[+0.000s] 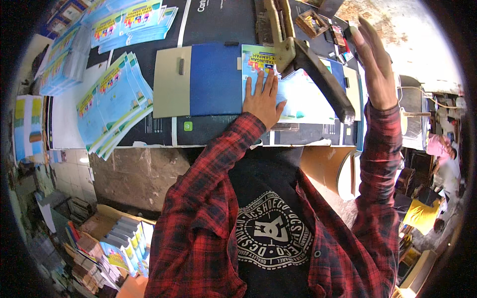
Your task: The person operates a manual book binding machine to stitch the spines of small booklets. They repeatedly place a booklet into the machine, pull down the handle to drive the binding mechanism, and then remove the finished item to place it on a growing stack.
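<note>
Neither hand grips anything: the left hand (263,99) lies flat, fingers spread, pressing down on a light blue printed booklet (303,99), while the right hand (373,64) is raised open in the air at about two o'clock from it, fingers straight and holding nothing. The booklet sits on the work table (218,131) just under the long dark lever of a heavy manual stapler or press (308,69), whose arm runs from about eleven o'clock down to four o'clock across the sheet. At nine o'clock from the left hand lies a blue board with a tan flap (198,79), and further out in the same direction a fanned stack of the same blue booklets (112,104); more stacks (129,22) lie toward eleven o'clock. The step in hand looks like positioning: the booklet is being held still under the tool, with the free hand lifted near the lever. The next move would call for the flat hand to keep the sheet from sliding and its fingers to remain clear of the arm's path when the lever is brought down.
</note>
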The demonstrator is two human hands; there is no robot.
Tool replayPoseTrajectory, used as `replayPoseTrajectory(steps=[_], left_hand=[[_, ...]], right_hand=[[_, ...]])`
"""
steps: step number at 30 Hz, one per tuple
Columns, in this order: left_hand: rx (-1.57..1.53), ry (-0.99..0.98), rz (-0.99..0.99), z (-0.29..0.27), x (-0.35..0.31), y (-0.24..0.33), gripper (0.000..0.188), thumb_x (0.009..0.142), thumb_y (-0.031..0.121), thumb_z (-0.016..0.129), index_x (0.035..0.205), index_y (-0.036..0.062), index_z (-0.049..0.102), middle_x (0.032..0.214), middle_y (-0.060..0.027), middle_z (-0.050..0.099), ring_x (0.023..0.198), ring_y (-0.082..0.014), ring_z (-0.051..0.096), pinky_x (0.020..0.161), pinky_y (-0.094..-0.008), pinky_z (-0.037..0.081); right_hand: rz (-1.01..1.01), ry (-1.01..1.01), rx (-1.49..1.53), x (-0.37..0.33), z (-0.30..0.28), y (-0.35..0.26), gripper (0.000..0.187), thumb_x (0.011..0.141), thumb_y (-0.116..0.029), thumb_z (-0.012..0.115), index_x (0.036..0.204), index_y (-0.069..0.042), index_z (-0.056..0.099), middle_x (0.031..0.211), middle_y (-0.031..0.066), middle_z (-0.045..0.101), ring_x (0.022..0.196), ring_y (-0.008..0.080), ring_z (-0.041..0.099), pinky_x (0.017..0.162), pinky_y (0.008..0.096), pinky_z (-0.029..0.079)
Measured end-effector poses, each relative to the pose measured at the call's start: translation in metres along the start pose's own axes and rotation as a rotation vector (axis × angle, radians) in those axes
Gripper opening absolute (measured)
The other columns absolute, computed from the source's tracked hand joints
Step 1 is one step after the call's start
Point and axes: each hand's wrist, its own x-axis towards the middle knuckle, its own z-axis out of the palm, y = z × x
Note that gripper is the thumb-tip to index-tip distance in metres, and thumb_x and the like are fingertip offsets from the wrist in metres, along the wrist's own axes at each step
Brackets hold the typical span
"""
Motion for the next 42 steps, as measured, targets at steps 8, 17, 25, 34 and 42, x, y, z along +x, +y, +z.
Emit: replayPoseTrajectory(steps=[8, 17, 25, 34, 42], left_hand=[[-0.11, 0.039, -0.068, -0.007, 0.001, -0.006, 0.08, 0.094, 0.053, 0.048, 0.148, -0.0044, 0.033, 0.158, -0.0209, 0.024, 0.147, -0.0411, 0.016, 0.117, -0.0578, 0.014], [-0.07, 0.054, -0.102, -0.003, 0.001, -0.009, 0.084, 0.094, 0.057, 0.044, 0.151, -0.0021, 0.028, 0.162, -0.0176, 0.018, 0.15, -0.035, 0.012, 0.119, -0.0539, 0.012], [-0.08, 0.085, -0.081, -0.003, 0.0, -0.009, 0.085, 0.093, 0.056, 0.048, 0.15, -0.0032, 0.028, 0.161, -0.0199, 0.018, 0.15, -0.0358, 0.013, 0.119, -0.0531, 0.012], [-0.046, 0.046, -0.089, -0.006, -0.002, -0.013, 0.083, 0.093, 0.053, 0.05, 0.149, -0.0045, 0.03, 0.16, -0.0213, 0.02, 0.148, -0.0365, 0.018, 0.119, -0.0519, 0.018], [-0.056, 0.099, -0.074, -0.004, 0.003, -0.006, 0.08, 0.09, 0.048, 0.053, 0.147, -0.0052, 0.033, 0.156, -0.0218, 0.028, 0.147, -0.0357, 0.022, 0.119, -0.0503, 0.018]], right_hand=[[0.241, -0.045, 0.156, -0.033, -0.004, 0.064, 0.064, 0.096, -0.043, 0.062, 0.139, 0.002, 0.048, 0.13, 0.0222, 0.058, 0.12, 0.0275, 0.057, 0.1, 0.0371, 0.045], [0.311, -0.102, -0.223, -0.115, 0.049, 0.305, 0.077, 0.078, -0.044, 0.077, 0.136, -0.002, 0.049, 0.124, 0.0233, 0.061, 0.111, 0.0342, 0.063, 0.093, 0.0416, 0.05], [0.272, -0.097, -0.75, -0.118, 0.07, 0.278, 0.077, 0.08, -0.042, 0.076, 0.14, -0.006, 0.045, 0.125, 0.0237, 0.06, 0.111, 0.0398, 0.06, 0.094, 0.0462, 0.048], [-0.456, -0.282, -0.574, -0.021, 0.048, -0.018, 0.045, 0.094, -0.037, 0.06, 0.13, -0.01, 0.056, 0.132, 0.0311, 0.05, 0.116, 0.046, 0.055, 0.101, 0.0464, 0.045], [-0.072, -0.006, -0.366, -0.115, 0.135, 0.026, 0.086, 0.083, -0.026, 0.066, 0.149, 0.01, 0.024, 0.154, 0.0313, 0.025, 0.143, 0.046, 0.026, 0.117, 0.0476, 0.024]])
